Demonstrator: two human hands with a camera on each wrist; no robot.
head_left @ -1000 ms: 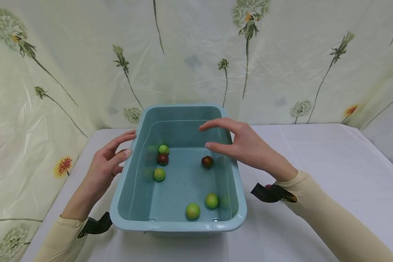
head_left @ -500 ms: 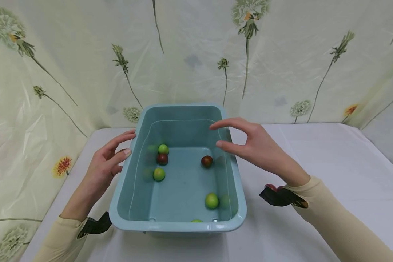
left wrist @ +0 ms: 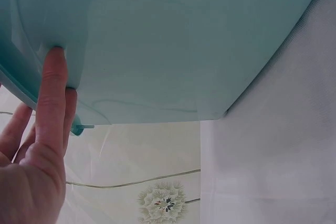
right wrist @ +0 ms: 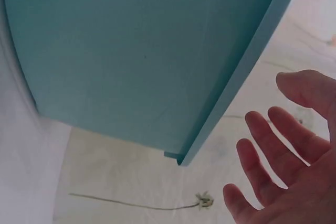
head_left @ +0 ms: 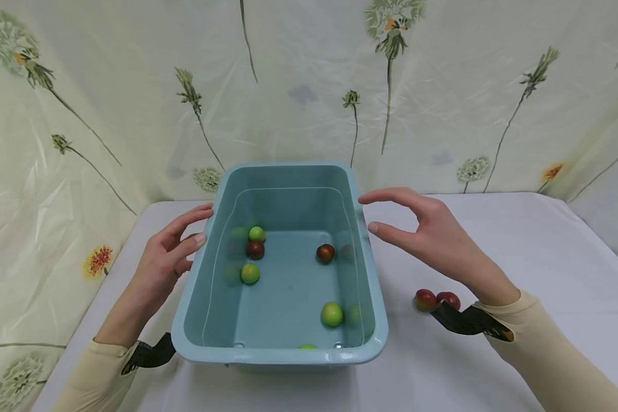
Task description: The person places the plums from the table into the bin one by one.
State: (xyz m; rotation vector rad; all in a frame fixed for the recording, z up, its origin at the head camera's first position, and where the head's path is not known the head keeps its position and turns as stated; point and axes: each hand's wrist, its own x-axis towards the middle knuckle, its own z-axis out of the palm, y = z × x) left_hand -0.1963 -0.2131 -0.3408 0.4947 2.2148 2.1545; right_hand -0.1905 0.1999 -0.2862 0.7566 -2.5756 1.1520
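Observation:
A pale blue plastic basin (head_left: pixel 278 356) stands on the white-covered table. Inside lie small round fruits: a green one (head_left: pixel 256 234), a dark red one (head_left: pixel 255 249) and another green one (head_left: pixel 249 273) along the left, a red one (head_left: pixel 325 253) at right and a green one (head_left: pixel 332 314) nearer. One more green fruit (head_left: pixel 308 346) is mostly hidden by the near rim. My left hand (head_left: pixel 167 252) touches the basin's left side with extended fingers, pressing the outer wall (left wrist: pixel 147 51) under the rim. Just right of the opposite rim, my right hand (head_left: pixel 432 234) hovers with spread fingers, holding nothing.
Two red fruits (head_left: pixel 425 300) sit side by side on the tablecloth (head_left: pixel 556 257), right of the basin and partly behind the right wrist's black strap (head_left: pixel 463 318). A flower-printed sheet (head_left: pixel 298 86) hangs behind and to the left.
My right hand has moved right, from over the basin to outside its rim, uncovering the two red fruits. The nearest green fruit has rolled toward the near wall. The left hand stays put.

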